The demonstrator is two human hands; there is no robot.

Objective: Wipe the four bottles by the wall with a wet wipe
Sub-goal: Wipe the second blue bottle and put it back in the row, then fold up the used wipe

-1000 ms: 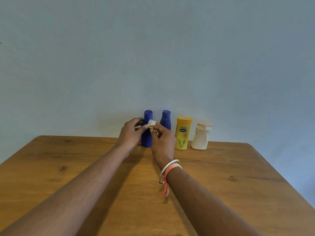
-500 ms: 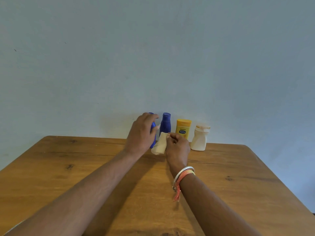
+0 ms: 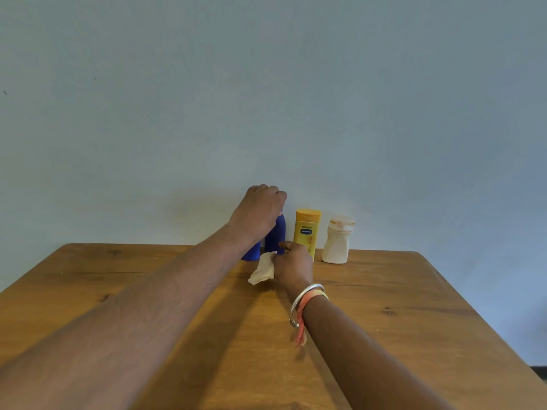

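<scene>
While right hand [image 3: 293, 267] pinches wipe [image 3: 263, 272], yellow bottle [image 3: 307, 232] label reads "Vaseline".

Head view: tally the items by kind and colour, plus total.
Blue bottles: 2, left blue bottle and right blue bottle, tops hidden by the left hand
Yellow bottle: 1
Cream bottle: 1
Wet wipe: 1, pinched in the right hand
Total: 5
</scene>
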